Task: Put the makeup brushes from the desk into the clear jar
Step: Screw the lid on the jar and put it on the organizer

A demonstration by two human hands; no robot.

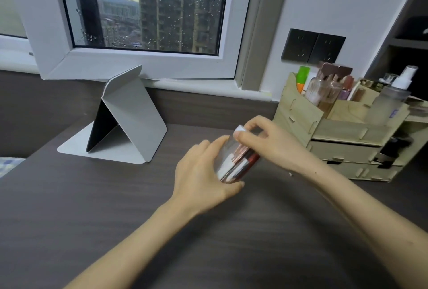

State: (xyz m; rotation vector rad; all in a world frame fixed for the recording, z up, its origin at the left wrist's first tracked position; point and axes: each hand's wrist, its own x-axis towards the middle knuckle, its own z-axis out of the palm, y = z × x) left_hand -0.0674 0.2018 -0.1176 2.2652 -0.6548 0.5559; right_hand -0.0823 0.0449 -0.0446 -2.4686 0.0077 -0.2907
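Observation:
A clear jar (228, 149) stands in the middle of the dark desk, tilted a little. Several makeup brushes (238, 161) with rose-gold, white and red handles show through its wall. My left hand (203, 173) wraps around the jar's left side and base. My right hand (266, 140) pinches at the jar's top, its fingers closed on a pale brush end (239, 129). The picture is blurred around the jar, so the brush tips are unclear.
A grey folding stand (129, 117) sits at the back left under the window. A wooden organiser (335, 126) with bottles, a spray bottle (391, 101) and more brushes stands at the right. Wall sockets (312, 45) are above it.

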